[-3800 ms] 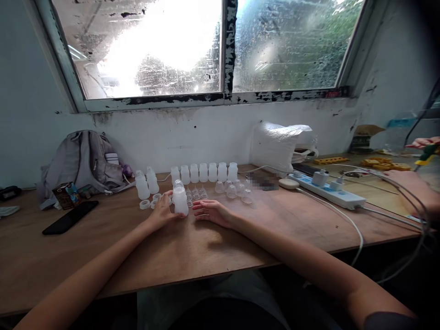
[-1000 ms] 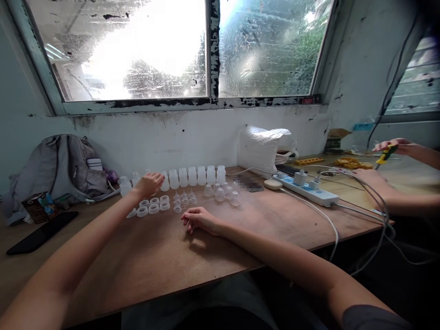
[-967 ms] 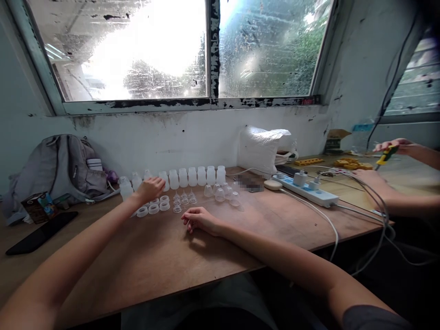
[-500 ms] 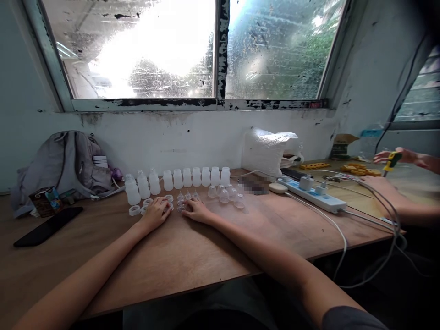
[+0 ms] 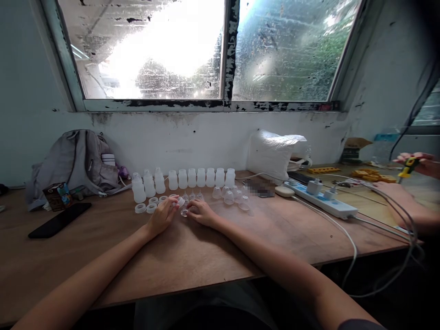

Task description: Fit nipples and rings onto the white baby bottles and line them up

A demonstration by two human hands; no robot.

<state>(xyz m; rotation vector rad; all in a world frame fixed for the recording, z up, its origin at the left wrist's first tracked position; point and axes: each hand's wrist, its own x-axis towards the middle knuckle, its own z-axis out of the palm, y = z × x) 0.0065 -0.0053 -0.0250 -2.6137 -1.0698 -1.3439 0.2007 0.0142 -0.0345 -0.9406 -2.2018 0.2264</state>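
My left hand (image 5: 162,215) holds a white ring (image 5: 179,201) between thumb and fingers, raised slightly above the table. Just right of it, my right hand (image 5: 202,212) has its fingers closed on a clear nipple (image 5: 184,212) near the tabletop. Other clear nipples (image 5: 192,195) stand behind my right hand. More white rings (image 5: 140,208) lie to the left of my left hand. Behind them stands a row of frosted bottles (image 5: 201,177), with several capped bottles (image 5: 138,188) at its left end. Clear domed caps (image 5: 228,197) sit right of my right hand.
On the left are a grey backpack (image 5: 80,162), a small carton (image 5: 57,196) and a black phone (image 5: 60,220). A power strip (image 5: 321,200) with trailing cables lies right. Another person's hand (image 5: 424,162) holds a yellow screwdriver (image 5: 408,167) far right.
My left hand has lifted a white ring and moved it toward my right hand. My right hand has taken a nipple from the group. The view has shifted slightly left.
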